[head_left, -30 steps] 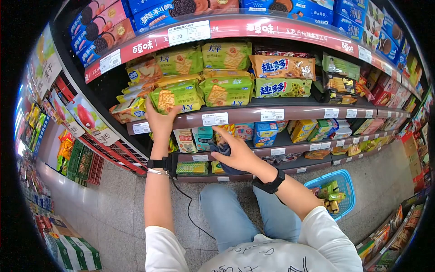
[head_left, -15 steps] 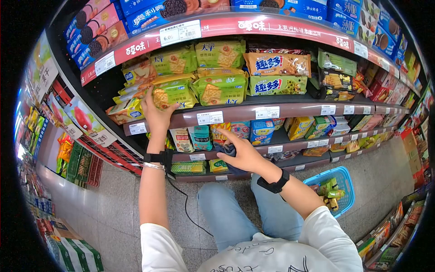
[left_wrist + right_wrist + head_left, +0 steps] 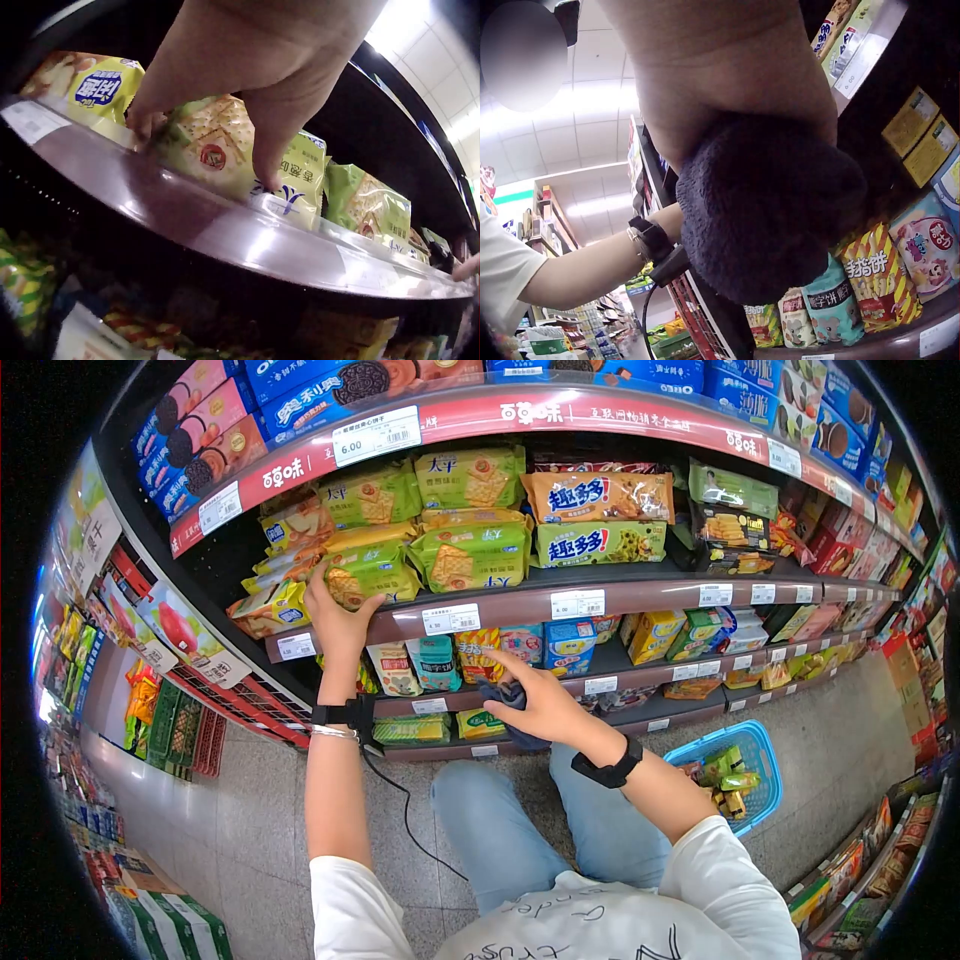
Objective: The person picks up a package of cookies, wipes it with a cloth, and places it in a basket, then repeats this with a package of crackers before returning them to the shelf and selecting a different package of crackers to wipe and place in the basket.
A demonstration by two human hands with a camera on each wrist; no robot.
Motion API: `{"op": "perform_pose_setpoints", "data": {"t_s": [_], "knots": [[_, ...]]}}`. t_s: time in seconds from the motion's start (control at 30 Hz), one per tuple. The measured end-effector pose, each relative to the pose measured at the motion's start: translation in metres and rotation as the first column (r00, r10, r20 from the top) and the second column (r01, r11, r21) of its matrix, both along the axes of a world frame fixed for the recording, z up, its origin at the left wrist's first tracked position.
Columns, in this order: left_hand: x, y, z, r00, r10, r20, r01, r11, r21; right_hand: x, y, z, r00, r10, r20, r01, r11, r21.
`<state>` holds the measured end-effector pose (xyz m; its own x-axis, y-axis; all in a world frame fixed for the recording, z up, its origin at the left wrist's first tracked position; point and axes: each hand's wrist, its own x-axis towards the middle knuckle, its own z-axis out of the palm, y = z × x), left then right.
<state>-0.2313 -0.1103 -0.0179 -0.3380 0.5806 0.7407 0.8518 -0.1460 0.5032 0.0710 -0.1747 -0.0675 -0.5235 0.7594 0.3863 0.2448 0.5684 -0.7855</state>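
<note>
My left hand grips a green cracker packet at the front of the middle shelf. In the left wrist view the thumb presses on one side of the packet and the fingers on the other. A matching green packet sits right beside it, with more stacked behind. Lower down, in front of the shelf below, my right hand holds a bunched dark blue cloth. This cloth hides most of the right fingers in the right wrist view.
Left of the held packet lies a yellow packet. Cookie packs are stacked to the right. The shelf's front edge carries price tags. Bagged biscuits stand one shelf down. A blue basket with several snacks is on the floor, right.
The held green packet has shifted slightly back and down, showing more of the yellow-edged packet behind it. The right hand keeps hold of the cloth. The head view has shifted slightly.
</note>
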Motion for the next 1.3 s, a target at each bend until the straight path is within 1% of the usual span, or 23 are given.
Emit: {"op": "perform_pose_setpoints", "data": {"t_s": [0.13,0.27,0.3,0.33,0.4,0.47,0.53,0.6,0.63,0.67,0.73,0.77,0.83,0.87,0.9,0.93,1.0,1.03,1.13,1.17,1.2,1.27,1.3], "knots": [[-0.003,-0.003,-0.003,0.997,0.046,-0.062,-0.044,0.999,0.029,0.018,-0.002,-0.002,1.0,-0.01,-0.023,0.01,1.0,0.009],[0.012,-0.015,-0.005,0.995,0.099,0.003,-0.099,0.991,0.085,0.052,-0.014,0.007,0.996,-0.086,0.0,0.086,0.995,0.059],[0.02,-0.02,-0.002,0.993,0.121,0.007,-0.122,0.989,0.089,0.063,-0.019,0.016,0.996,-0.092,0.007,0.092,0.996,-0.008],[0.029,-0.026,0.001,0.99,0.142,0.013,-0.143,0.986,0.091,0.074,-0.023,0.019,0.99,-0.137,-0.014,0.138,0.989,0.056],[0.046,-0.033,0.005,0.998,0.049,0.041,-0.054,0.992,0.118,0.097,-0.031,0.027,0.977,-0.212,-0.023,0.213,0.97,0.113],[0.061,-0.035,0.005,0.998,-0.05,0.031,0.045,0.99,0.136,0.125,-0.042,0.036,0.96,-0.28,0.01,0.278,0.956,0.093],[0.084,-0.038,0.006,0.981,-0.15,0.122,0.136,0.984,0.114,0.151,-0.061,0.053,0.938,-0.344,0.042,0.341,0.938,0.067],[0.106,-0.043,0.008,0.947,-0.242,0.21,0.232,0.97,0.071,0.182,-0.074,0.053,0.898,-0.437,0.04,0.421,0.883,0.207],[0.12,-0.046,0.009,0.945,-0.257,0.203,0.251,0.966,0.056,0.199,-0.083,0.055,0.875,-0.482,0.053,0.46,0.859,0.225],[0.133,-0.05,0.008,0.929,-0.295,0.226,0.292,0.955,0.046,0.216,-0.093,0.06,0.844,-0.525,0.111,0.506,0.848,0.161],[0.16,-0.055,0.006,0.89,-0.368,0.269,0.373,0.927,0.034,0.252,-0.117,0.063,0.769,-0.62,0.158,0.602,0.784,0.148],[0.173,-0.055,0.002,0.85,-0.441,0.288,0.446,0.894,0.052,0.267,-0.13,0.064,0.734,-0.664,0.145,0.638,0.747,0.187],[0.205,-0.063,0.002,0.634,-0.603,0.484,0.659,0.749,0.069,0.299,-0.153,0.065,0.664,-0.738,0.123,0.699,0.67,0.249],[0.223,-0.07,0.005,0.503,-0.649,0.571,0.745,0.66,0.094,0.311,-0.169,0.072,0.609,-0.779,0.153,0.752,0.627,0.201],[0.245,-0.087,0.019,0.421,-0.649,0.634,0.799,0.596,0.078,0.323,-0.181,0.077,0.573,-0.807,0.144,0.772,0.59,0.237],[0.262,-0.096,0.026,0.385,-0.651,0.654,0.832,0.552,0.06,0.334,-0.192,0.082,0.538,-0.832,0.134,0.788,0.553,0.273],[0.292,-0.118,0.048,0.237,-0.649,0.723,0.904,0.42,0.082,0.349,-0.213,0.097,0.48,-0.867,0.131,0.819,0.497,0.287],[0.305,-0.123,0.054,0.193,-0.666,0.72,0.917,0.383,0.109,0.358,-0.222,0.103,0.463,-0.876,0.134,0.791,0.476,0.383],[0.334,-0.13,0.064,0.136,-0.766,0.628,0.931,0.316,0.185,0.373,-0.252,0.126,0.383,-0.908,0.17,0.811,0.419,0.409],[0.342,-0.135,0.067,0.109,-0.767,0.632,0.933,0.299,0.201,0.381,-0.263,0.13,0.341,-0.921,0.187,0.798,0.389,0.46],[0.348,-0.137,0.068,0.103,-0.768,0.632,0.938,0.286,0.195,0.385,-0.274,0.14,0.309,-0.927,0.213,0.825,0.372,0.425],[0.356,-0.14,0.068,0.091,-0.77,0.632,0.948,0.261,0.181,0.393,-0.295,0.155,0.23,-0.948,0.221,0.823,0.31,0.475],[0.358,-0.142,0.067,0.093,-0.766,0.636,0.951,0.258,0.171,0.402,-0.305,0.161,0.225,-0.949,0.223,0.802,0.31,0.511]]}}
